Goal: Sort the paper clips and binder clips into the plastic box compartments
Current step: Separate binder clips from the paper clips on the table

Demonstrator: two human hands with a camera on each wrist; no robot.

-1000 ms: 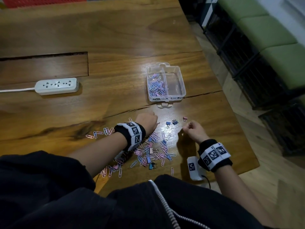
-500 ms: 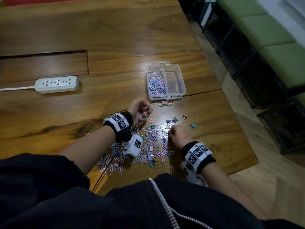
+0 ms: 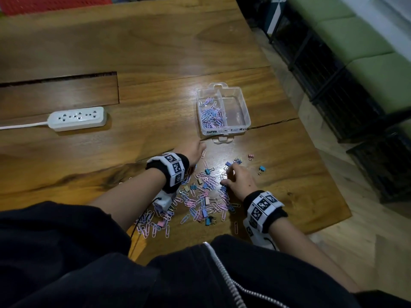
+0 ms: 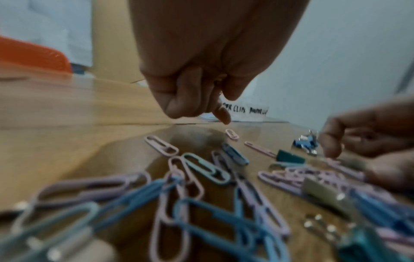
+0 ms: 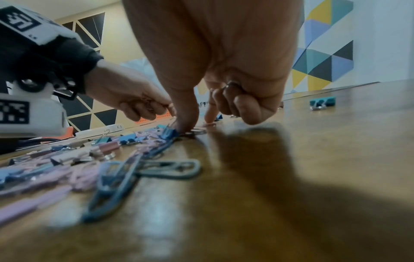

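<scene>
1. Plastic box [image 3: 246, 121] sits on the wooden table [image 3: 155, 47], beyond the loose pile. Its left compartment holds pink, purple and blue paper clips [image 3: 211, 116]; the right compartment looks bare.
2. Loose pile of paper clips [image 3: 200, 201] and small binder clips [image 3: 208, 221] lies spread between the two wrists, near the table's front edge. One blue binder clip [image 3: 262, 168] lies apart to the right.
3. Left hand [image 3: 195, 152] hangs over the table between pile and box, fingers curled inward. The left wrist view shows a thin bit of wire between the fingers; what it is cannot be told.
4. Right hand [image 3: 239, 180] is down on the pile's right edge, thumb [image 5: 186, 113] and forefinger pressing on clips, other fingers curled.
5. White power strip [image 3: 76, 118] lies far left.
</scene>
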